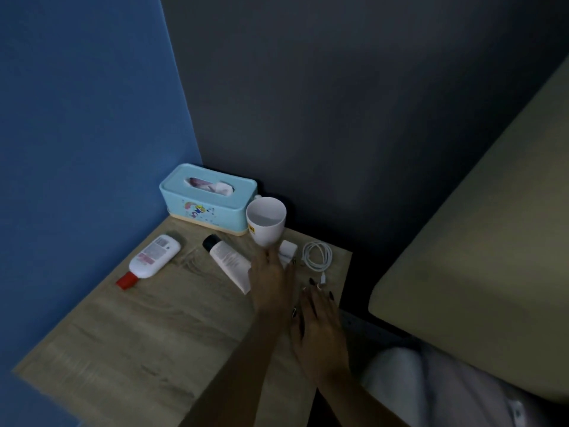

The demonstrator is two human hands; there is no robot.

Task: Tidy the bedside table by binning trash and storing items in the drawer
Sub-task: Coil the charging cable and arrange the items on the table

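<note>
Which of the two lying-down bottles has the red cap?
The white bottle nearest the blue wall has the red cap. The tube beside the left hand has a black cap.

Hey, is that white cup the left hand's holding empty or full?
Empty: the white cup, tilted toward the camera in the left hand, shows only bare white inside.

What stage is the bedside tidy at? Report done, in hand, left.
Done: nothing visibly stored or binned.
In hand: the left hand lifts the white cup; the right hand hovers empty.
Left on the table: lotion bottle, tube, charger, cable, tissue box.
</note>
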